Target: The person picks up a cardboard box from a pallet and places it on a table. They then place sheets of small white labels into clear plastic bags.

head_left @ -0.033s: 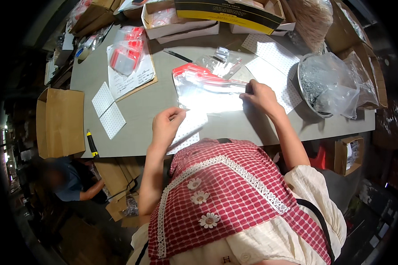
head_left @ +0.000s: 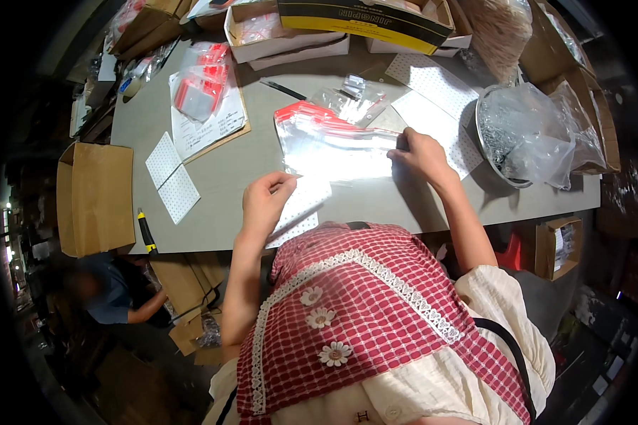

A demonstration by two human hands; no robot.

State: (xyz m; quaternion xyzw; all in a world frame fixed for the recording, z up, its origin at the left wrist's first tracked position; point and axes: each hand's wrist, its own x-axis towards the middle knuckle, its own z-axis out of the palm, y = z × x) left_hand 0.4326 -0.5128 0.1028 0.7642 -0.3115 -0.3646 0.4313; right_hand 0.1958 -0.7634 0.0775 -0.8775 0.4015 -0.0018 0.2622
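Clear plastic zip bags [head_left: 337, 145] with red strips lie in an overlapping stack before me, with strong glare on them. My right hand [head_left: 422, 156] is closed at the stack's right end, thumb and fingers pinching the bag's edge. At the lower left corner, the fingertips of my left hand [head_left: 266, 202] pinch the plastic. Beneath the left hand is a white dotted sheet [head_left: 298, 225]. A small clear bag with metal pieces [head_left: 354, 88] lies just beyond the stack, next to a black pen [head_left: 283, 89].
At the right stands a metal bowl [head_left: 505, 173] of small metal parts, partly covered by plastic. More red-strip bags [head_left: 204, 88] lie on a clipboard. A yellow-black cutter [head_left: 147, 230] and cardboard box [head_left: 96, 198] sit left. Boxes [head_left: 365, 28] line the back. Another person [head_left: 106, 290] is lower left.
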